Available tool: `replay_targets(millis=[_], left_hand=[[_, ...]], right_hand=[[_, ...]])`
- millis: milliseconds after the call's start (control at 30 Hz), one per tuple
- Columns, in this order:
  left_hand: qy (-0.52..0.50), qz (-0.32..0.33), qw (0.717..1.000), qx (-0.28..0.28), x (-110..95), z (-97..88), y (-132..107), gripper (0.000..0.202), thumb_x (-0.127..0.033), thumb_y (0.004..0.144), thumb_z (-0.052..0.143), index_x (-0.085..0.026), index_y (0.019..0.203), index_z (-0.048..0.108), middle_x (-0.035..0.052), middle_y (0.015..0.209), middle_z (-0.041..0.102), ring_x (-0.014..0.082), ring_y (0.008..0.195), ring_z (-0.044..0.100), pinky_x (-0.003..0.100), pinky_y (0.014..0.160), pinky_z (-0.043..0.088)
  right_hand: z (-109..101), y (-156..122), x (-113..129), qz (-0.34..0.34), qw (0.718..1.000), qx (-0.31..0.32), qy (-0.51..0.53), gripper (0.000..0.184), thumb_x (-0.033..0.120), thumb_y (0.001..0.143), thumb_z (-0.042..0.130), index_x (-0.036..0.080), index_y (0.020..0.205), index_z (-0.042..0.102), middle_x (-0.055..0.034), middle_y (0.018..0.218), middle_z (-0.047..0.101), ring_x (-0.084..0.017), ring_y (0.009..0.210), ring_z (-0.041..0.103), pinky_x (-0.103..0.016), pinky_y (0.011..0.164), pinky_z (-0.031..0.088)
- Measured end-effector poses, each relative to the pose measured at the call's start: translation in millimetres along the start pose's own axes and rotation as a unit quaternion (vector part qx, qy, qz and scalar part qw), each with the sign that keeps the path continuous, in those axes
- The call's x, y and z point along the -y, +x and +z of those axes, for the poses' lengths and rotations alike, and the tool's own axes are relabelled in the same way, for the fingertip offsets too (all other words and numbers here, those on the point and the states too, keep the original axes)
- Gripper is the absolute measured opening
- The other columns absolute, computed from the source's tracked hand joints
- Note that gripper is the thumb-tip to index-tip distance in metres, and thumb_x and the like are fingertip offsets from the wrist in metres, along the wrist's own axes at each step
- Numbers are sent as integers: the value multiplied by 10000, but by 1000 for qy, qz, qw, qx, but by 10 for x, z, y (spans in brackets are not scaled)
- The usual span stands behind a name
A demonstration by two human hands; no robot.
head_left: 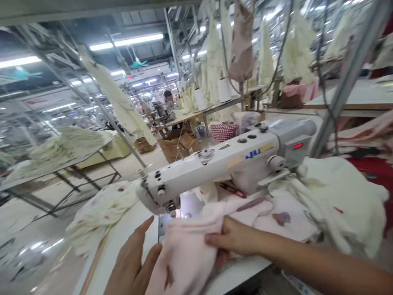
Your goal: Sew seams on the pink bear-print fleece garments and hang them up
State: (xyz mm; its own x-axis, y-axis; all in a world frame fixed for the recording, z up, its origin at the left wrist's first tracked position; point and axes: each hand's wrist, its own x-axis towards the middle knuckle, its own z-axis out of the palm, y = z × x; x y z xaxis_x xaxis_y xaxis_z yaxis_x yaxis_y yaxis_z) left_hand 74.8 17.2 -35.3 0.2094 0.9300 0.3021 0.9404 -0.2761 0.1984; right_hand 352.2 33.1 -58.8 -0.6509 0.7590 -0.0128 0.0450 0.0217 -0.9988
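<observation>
A pale pink fabric piece with small dark prints lies under the head of a white sewing machine. My left hand rests flat on the table beside the fabric's left edge, fingers stretched out. My right hand pinches a fold of the pink fabric just right of the needle area.
Cream garments are heaped to the right and hang off the table's left side. A table stacked with cream fabric stands at left. Cardboard boxes, thread cones, hanging garments and a distant person fill the background.
</observation>
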Motion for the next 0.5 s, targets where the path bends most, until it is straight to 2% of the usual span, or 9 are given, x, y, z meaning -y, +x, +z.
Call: replay_targets(millis=[33,67,133,167,267,333,367,433,500], left_hand=[[19,-35,998,51,87,72,-91,547,-474,905,306,-171,1357,366,129,1377,457,279,1264,431,474,983,423],[37,-56,992,102,166,153,-176,544,-445,902,308,-158,1361,371,138,1406,418,295,1302,375,518,1002,384],[52,-63,980,183,279,286,-304,528,-410,881,334,-177,1350,403,124,1442,359,313,1334,306,580,1013,326],[38,-68,977,199,306,324,-330,500,-398,872,347,-194,1316,453,114,1441,364,308,1331,315,579,1019,315],[-44,-96,981,163,247,350,-205,419,-385,874,337,-180,1132,596,128,1363,472,269,1270,424,495,1046,317],[-82,-99,984,123,108,373,-11,400,-388,863,371,-148,1094,592,166,1310,507,280,1247,442,483,1055,298],[-94,-89,985,112,23,396,82,385,-390,837,429,-140,1085,583,177,1302,506,296,1257,425,490,1058,285],[-124,-61,985,103,-143,435,201,287,-363,774,532,-160,969,588,164,1252,544,309,1247,432,478,1038,316],[-167,-40,980,98,-255,413,209,171,-366,796,511,-196,780,521,104,1040,642,267,1094,566,406,922,445]], right_hand=[[-83,-132,-25,80,995,-13,-53,401,484,891,447,114,845,592,15,574,544,-95,439,494,-214,443,393],[-167,-269,-26,120,982,-39,-140,375,473,862,485,130,759,596,19,534,535,-95,421,470,-210,430,348],[-304,-499,29,126,937,-129,-300,289,444,749,628,162,698,593,26,517,535,-109,477,474,-213,464,303],[-343,-567,72,114,914,-175,-349,272,439,735,638,172,702,593,26,524,539,-117,502,478,-220,483,299],[-302,-533,173,66,876,-261,-401,310,468,801,543,177,875,621,-11,644,592,-156,615,528,-261,591,369],[-165,-385,190,62,868,-248,-425,448,498,765,584,160,1057,607,-69,826,629,-217,783,561,-327,724,405],[-83,-308,188,72,869,-226,-433,508,495,715,644,148,1084,605,-99,900,626,-257,864,554,-369,778,399],[68,-202,186,92,876,-187,-435,435,405,642,734,129,967,646,-124,931,615,-309,940,529,-420,827,376],[168,-184,214,92,889,-183,-409,213,275,664,725,130,794,638,-88,860,609,-272,895,536,-386,807,380]])
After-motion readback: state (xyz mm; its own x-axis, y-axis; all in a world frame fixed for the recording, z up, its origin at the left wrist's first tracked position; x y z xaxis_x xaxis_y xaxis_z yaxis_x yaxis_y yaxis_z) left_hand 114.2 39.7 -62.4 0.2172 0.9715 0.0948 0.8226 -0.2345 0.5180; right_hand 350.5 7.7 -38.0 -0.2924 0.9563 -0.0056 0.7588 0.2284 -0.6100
